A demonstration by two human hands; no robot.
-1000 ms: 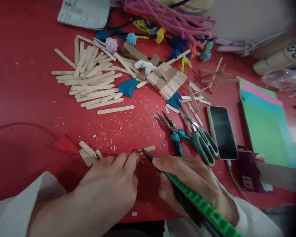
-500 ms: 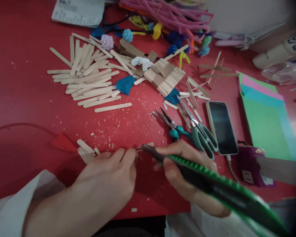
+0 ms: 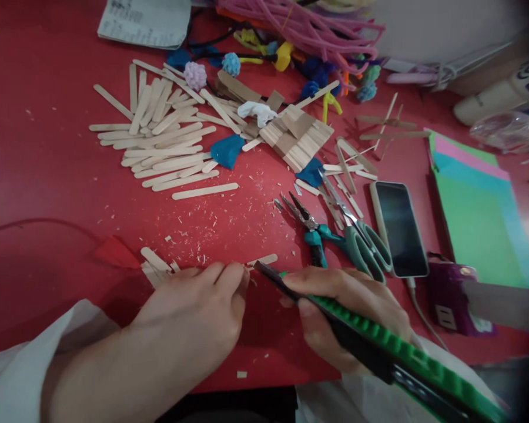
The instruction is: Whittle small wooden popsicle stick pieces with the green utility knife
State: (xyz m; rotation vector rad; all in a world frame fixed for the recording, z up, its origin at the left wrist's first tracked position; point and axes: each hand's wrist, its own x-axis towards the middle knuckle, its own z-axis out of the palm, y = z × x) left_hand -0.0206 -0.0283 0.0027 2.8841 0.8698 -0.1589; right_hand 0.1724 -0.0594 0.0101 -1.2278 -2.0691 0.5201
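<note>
My left hand (image 3: 198, 317) presses down on the red table, its fingers closed over a wooden craft stick that they mostly hide. Another craft stick (image 3: 264, 259) shows just beyond the fingertips. My right hand (image 3: 348, 305) grips a green and black utility knife (image 3: 357, 329), thumb and forefinger near its front. The knife's dark tip end touches or nearly touches the wood beside my left fingertips; I cannot tell which. Cut stick pieces (image 3: 155, 261) lie by my left knuckles, and pale shavings (image 3: 198, 229) are scattered ahead of both hands.
Needle-nose pliers (image 3: 306, 220) and scissors (image 3: 357, 235) lie beyond my right hand, beside a phone (image 3: 400, 229) on a cable. A heap of craft sticks (image 3: 163, 138) spreads at the back left. Coloured paper (image 3: 471, 205) lies right, pink pipe cleaners (image 3: 300, 26) behind.
My right hand and the knife have tilted and shifted slightly to the right, uncovering more of the pliers' handle. My left hand stays nearly in place. The whole view has shifted a little.
</note>
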